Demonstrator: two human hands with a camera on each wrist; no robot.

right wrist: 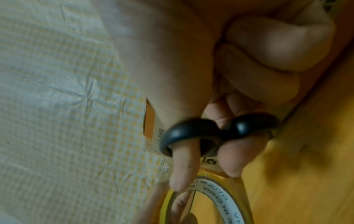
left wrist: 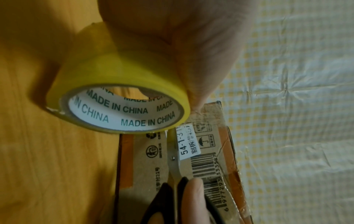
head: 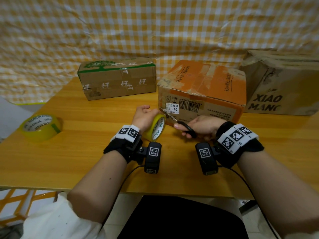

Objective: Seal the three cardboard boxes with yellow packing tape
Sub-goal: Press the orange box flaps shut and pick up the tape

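My left hand (head: 144, 116) grips the yellow tape roll (head: 155, 129); my right hand (head: 201, 126) has its fingers thru the scissors (head: 179, 122), blades at the orange box (head: 202, 90) front. I judge this strip's nearly cut, w/ the green-print box (head: 117, 78) & XIAO MANG box (head: 279, 83) behind left to do. Only the right wrist view shows the scissor loops.

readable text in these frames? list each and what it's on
"MADE IN CHINA": core of the held tape roll.
"MADE IN CHINA": core of the spare roll on the table.
"54-1-3": white sticker on the orange box; rest hidden.
"XIAO MAN": right box; cut off.
Barcode digits, Chinese print, left box logos: too small or blurred.
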